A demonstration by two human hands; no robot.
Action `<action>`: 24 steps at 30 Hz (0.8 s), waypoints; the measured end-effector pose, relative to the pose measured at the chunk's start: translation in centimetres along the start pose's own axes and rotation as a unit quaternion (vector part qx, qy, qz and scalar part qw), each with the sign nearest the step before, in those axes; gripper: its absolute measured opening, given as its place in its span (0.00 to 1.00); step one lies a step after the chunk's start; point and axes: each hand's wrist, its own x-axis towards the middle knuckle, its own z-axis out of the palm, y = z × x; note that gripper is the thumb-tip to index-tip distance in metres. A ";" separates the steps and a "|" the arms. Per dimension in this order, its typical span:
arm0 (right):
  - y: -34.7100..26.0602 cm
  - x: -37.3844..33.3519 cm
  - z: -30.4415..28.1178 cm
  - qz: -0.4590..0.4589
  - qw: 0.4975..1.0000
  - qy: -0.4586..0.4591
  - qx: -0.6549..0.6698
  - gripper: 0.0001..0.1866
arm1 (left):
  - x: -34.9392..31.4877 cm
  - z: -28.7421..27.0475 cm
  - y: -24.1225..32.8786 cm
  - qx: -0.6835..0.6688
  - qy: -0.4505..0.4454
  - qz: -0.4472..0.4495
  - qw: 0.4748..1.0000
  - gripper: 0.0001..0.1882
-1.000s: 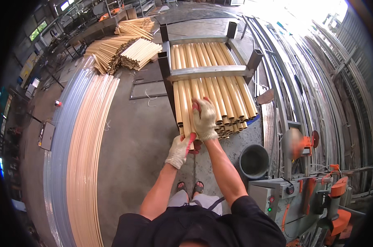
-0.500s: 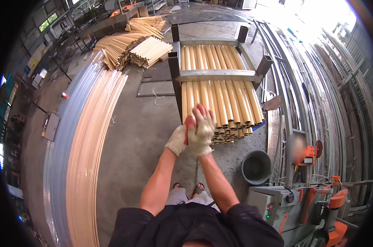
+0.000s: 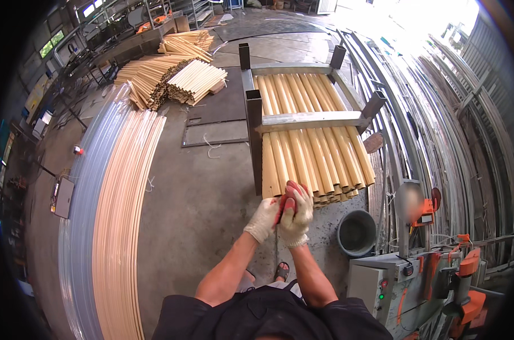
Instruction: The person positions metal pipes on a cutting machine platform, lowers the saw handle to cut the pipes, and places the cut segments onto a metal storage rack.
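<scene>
Both my hands wear off-white knit gloves with red palms, and they press together at the near end of a stack of tan tubes (image 3: pixel 308 156). My left hand (image 3: pixel 264 218) meets the inner side of the right one; its fingers are mostly hidden there. Curled fingers show on my right hand (image 3: pixel 296 215), but whether anything lies inside them is hidden. Just beyond the gloves are the open ends of the left tubes, and contact with them is unclear. A metal frame (image 3: pixel 311 120) with dark upright posts surrounds the stack.
Long pale strips (image 3: pixel 121 226) and clear plastic-wrapped lengths (image 3: pixel 81 226) lie on the floor at left. More tan tubes (image 3: pixel 194 79) are piled at far left. A dark bucket (image 3: pixel 356 232) stands right of me, near a grey machine (image 3: pixel 376 283) with orange parts. Metal profiles (image 3: pixel 455 141) line the right.
My joined hands have moved slightly right and nearer me, and the right fingers have gone from raised to curled. The view has shifted, with the tube stack now further right and lower.
</scene>
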 end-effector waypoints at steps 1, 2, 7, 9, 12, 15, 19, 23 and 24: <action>0.0 0.1 -0.1 -0.006 1.000 0.002 0.008 0.12 | 0.3 -0.5 -0.1 0.001 -0.001 -0.001 1.000 0.15; 0.4 0.1 -0.3 -0.012 1.000 -0.005 -0.005 0.11 | 0.0 0.1 0.5 0.005 -0.019 -0.010 1.000 0.16; 0.6 -0.2 -0.6 0.039 0.999 -0.020 0.013 0.15 | -2.0 2.3 2.4 -0.006 -0.045 0.011 0.999 0.17; 0.8 -0.1 -0.5 0.002 0.999 -0.032 0.007 0.15 | -1.6 0.7 2.1 0.007 -0.053 -0.015 0.998 0.17; 0.6 -0.3 -1.1 -0.028 0.998 -0.051 -0.005 0.16 | -1.4 -0.4 0.6 0.018 -0.041 0.005 0.999 0.17; -0.2 0.3 -2.6 -0.059 0.996 -0.059 -0.009 0.15 | -1.9 2.5 1.9 0.023 0.069 0.046 0.996 0.18; 0.4 0.8 0.7 0.026 0.998 -0.034 -0.055 0.11 | -1.1 1.3 2.8 0.052 0.010 0.042 0.998 0.21; -0.1 -0.9 -2.4 -0.015 0.999 0.017 0.036 0.13 | -2.8 0.9 3.2 -0.075 -0.059 -0.026 0.995 0.30; 0.7 -0.1 -1.3 -0.033 0.998 0.017 -0.047 0.14 | -2.5 0.2 2.1 -0.038 -0.062 -0.024 0.997 0.32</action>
